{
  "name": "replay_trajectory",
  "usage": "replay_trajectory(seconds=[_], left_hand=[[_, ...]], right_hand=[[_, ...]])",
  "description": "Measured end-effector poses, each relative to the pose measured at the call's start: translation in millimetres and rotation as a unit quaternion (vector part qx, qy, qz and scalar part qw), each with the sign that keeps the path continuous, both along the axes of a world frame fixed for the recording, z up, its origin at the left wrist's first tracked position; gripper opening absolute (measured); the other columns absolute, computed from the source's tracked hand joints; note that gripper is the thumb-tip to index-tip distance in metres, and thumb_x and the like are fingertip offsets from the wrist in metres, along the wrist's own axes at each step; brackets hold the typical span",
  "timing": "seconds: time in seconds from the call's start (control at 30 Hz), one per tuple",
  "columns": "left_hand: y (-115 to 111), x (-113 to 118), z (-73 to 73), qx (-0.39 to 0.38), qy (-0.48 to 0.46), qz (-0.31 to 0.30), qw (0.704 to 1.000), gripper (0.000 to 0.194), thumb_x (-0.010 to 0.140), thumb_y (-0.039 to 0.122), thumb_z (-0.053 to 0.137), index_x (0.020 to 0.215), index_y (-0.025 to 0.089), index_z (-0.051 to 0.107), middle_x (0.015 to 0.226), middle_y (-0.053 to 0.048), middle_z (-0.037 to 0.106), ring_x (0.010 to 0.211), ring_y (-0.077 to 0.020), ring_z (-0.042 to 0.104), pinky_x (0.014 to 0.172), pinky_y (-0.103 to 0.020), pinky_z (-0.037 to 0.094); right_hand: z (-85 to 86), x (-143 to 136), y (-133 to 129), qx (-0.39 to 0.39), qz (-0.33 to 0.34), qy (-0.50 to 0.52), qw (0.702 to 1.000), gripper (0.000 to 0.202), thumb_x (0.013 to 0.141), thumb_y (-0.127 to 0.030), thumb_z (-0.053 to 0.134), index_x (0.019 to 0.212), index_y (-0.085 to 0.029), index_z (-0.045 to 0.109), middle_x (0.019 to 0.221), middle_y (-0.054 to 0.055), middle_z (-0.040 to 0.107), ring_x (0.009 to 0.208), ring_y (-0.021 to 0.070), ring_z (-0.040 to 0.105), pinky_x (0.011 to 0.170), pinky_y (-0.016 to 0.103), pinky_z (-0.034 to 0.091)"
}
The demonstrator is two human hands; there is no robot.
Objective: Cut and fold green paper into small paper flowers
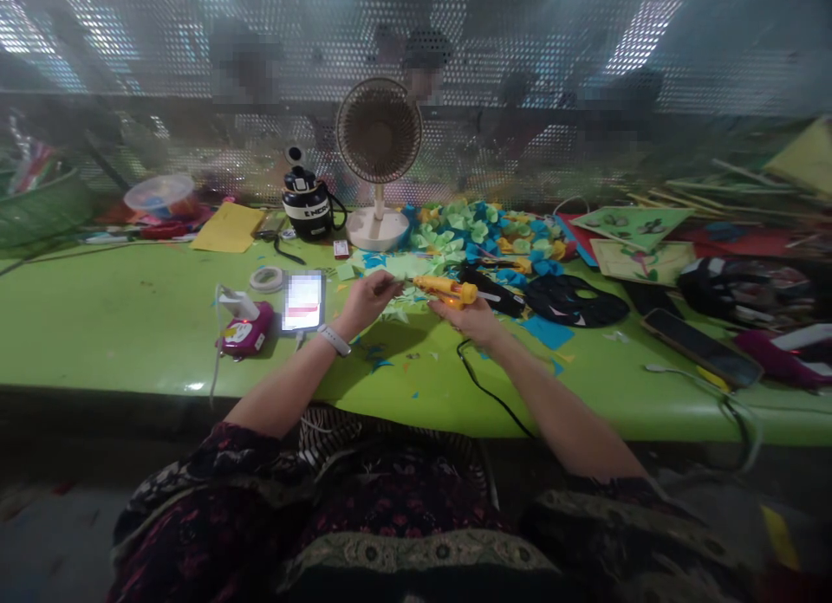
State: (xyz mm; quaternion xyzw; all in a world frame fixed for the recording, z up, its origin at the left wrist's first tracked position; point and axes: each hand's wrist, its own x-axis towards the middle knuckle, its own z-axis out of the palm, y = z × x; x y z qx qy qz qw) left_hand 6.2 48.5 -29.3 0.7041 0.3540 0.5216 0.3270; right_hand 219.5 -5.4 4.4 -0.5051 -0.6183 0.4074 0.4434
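My right hand [469, 319] is wrapped round a yellow glue gun [445, 289], whose orange light glows and whose nozzle points left. Close to the nozzle, my left hand [373, 298] has its fingers pinched together; the small thing between them is too blurred to make out. Pale green paper pieces [398, 312] lie beneath and beside my hands. Behind the glue gun spreads a heap of green, blue and yellow paper flowers [481, 226]. A black cord [481, 382] runs over the table's front edge.
The green table [149, 326] bears a phone with a lit screen [302, 301], a purple power strip [247, 333], a tape roll [266, 279], a white fan [379, 226] and a black bottle [308, 211]. At right lie a black mask [578, 301] and a dark phone [702, 347].
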Motion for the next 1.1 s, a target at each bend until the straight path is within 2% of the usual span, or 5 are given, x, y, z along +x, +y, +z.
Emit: replay_trajectory(seconds=[0.3,0.5,0.7,0.97,1.1], left_hand=[[4.0,-2.5,-0.7,-0.054,-0.06,-0.03,0.996,0.032,0.08,0.046,0.069,0.08,0.016,0.056,0.074,-0.006,0.071,0.072,-0.0161,0.07,0.068,-0.028,0.057],[8.9,-3.8,-6.1,-0.023,-0.034,-0.015,0.999,0.026,0.082,0.041,0.067,0.081,0.016,0.059,0.074,-0.007,0.071,0.07,-0.0153,0.069,0.068,-0.028,0.057],[9.3,-6.4,-5.0,-0.006,-0.023,-0.011,1.0,0.023,0.083,0.038,0.066,0.082,0.016,0.061,0.076,-0.007,0.071,0.069,-0.0144,0.068,0.068,-0.028,0.057],[12.3,-7.4,-7.2,-0.018,-0.039,-0.005,0.999,0.023,0.083,0.038,0.067,0.082,0.016,0.059,0.074,-0.006,0.071,0.069,-0.014,0.068,0.068,-0.027,0.057],[12.9,-7.0,-6.5,-0.014,-0.042,0.002,0.999,0.023,0.083,0.038,0.067,0.081,0.017,0.059,0.073,-0.006,0.07,0.068,-0.0143,0.068,0.067,-0.027,0.057]], right_hand=[[33.7,75.7,3.1,0.129,-0.098,-0.352,0.922,0.029,0.078,-0.049,0.067,0.08,-0.021,0.064,0.072,0.004,0.061,0.068,0.0203,0.054,0.062,0.03,0.037],[33.2,157.7,4.4,-0.02,-0.207,-0.555,0.805,0.037,0.077,-0.043,0.073,0.096,-0.011,0.067,0.089,0.016,0.068,0.077,0.0245,0.058,0.064,0.031,0.033],[12.3,213.1,-4.3,-0.099,-0.267,-0.565,0.775,0.047,0.081,-0.035,0.068,0.115,-0.003,0.064,0.11,0.026,0.066,0.093,0.0286,0.059,0.072,0.033,0.036],[21.6,179.7,-7.2,-0.112,-0.278,-0.647,0.702,0.04,0.089,-0.031,0.056,0.118,-0.006,0.063,0.117,0.028,0.063,0.103,0.0332,0.06,0.072,0.037,0.038],[35.3,129.1,-3.3,-0.005,-0.172,-0.611,0.772,0.032,0.091,-0.034,0.054,0.114,-0.015,0.066,0.112,0.016,0.068,0.1,0.0265,0.062,0.075,0.032,0.041]])
